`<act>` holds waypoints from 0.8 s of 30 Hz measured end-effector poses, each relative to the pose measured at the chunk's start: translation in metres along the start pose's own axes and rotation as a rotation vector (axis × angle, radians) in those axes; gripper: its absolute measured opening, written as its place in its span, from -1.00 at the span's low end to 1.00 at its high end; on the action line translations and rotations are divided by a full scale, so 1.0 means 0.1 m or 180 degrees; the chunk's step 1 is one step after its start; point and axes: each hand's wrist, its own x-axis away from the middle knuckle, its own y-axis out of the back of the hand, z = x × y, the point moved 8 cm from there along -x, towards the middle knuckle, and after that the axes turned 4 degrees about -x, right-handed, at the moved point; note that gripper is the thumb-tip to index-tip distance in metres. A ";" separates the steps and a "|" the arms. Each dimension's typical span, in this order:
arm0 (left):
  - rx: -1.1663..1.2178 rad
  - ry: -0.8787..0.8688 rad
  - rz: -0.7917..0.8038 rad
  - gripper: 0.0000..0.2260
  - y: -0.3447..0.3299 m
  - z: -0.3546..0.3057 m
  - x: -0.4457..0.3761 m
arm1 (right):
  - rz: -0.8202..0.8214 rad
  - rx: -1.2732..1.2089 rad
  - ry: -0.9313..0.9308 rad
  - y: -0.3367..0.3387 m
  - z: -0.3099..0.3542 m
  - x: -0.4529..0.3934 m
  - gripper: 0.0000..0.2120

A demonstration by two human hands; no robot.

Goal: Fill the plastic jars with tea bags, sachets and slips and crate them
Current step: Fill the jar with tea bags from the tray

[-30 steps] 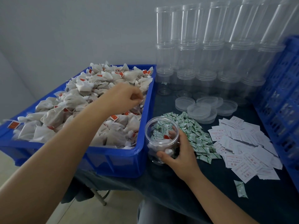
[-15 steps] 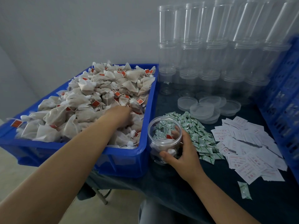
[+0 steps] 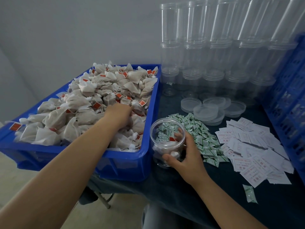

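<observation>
Jar, clear plastic and lidless, stands on the dark table just right of the blue bin's near right corner, with a few tea bags and a red tag lying in its bottom. Nearest of all, a lone green sachet lies on the table by itself, near and to the right. The right hand grips the jar from its right side, thumb across the near wall and fingers curled round the far wall, seen through the plastic. The left forearm reaches from the near left over the rim of the blue bin, and the left hand is down among the tea bags, knuckles up; its fingertips are buried in the heap, so whether they pinch a bag cannot be told. The tea bags, pale with red tags on strings, fill the bin in a mound. Right of the jar, touching the right hand's far side, spreads a pile of green sachets. Further right lies a loose spread of white slips printed in red. Beyond the sachets sits a cluster of clear lids, some stacked. At the far edge, against the wall, empty jars stand stacked in tall columns. A blue crate rises along the right side of the table.
</observation>
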 end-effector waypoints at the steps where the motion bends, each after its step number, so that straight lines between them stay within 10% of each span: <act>1: 0.0039 -0.0002 -0.0051 -0.75 0.02 0.00 0.00 | 0.0004 -0.0001 -0.0004 0.00 0.00 0.00 -0.21; 17: 0.1980 -0.0262 -0.2029 -0.78 0.65 0.05 0.31 | 0.0012 0.0028 -0.0006 0.00 -0.03 -0.02 -0.24; 24: 0.3488 -0.0735 -0.1719 -0.89 0.77 -0.03 0.46 | -0.0025 0.0037 -0.0021 0.01 -0.02 -0.02 -0.24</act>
